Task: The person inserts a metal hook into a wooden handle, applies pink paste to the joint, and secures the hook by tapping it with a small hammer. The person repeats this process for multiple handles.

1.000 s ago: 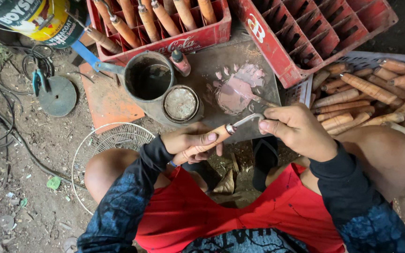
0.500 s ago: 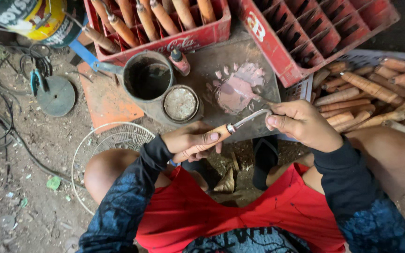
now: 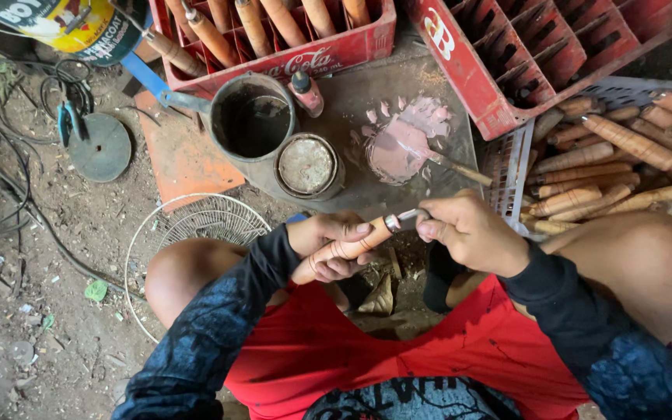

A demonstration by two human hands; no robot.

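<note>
My left hand point(image 3: 328, 245) grips a turned wooden handle point(image 3: 344, 250) that points up and to the right, with a metal ferrule at its tip. My right hand point(image 3: 468, 232) pinches a thin metal piece point(image 3: 412, 215) that sticks out of that tip. Both hands are over my lap, between my bare knees, just below a flat metal plate point(image 3: 351, 179). A smear of pink paste point(image 3: 402, 144) lies on the plate with a small stick point(image 3: 460, 167) in it.
A dark pot point(image 3: 252, 120) and a round tin point(image 3: 307, 165) stand on the plate. Two red crates point(image 3: 320, 58) point(image 3: 523, 62) sit behind, one holding wooden handles. More handles point(image 3: 616, 163) fill a white basket at right. A wire fan guard point(image 3: 196, 225) lies at left.
My right hand has drawn closer to the handle's tip, so less of the metal piece shows. The left hand holds the handle in about the same place.
</note>
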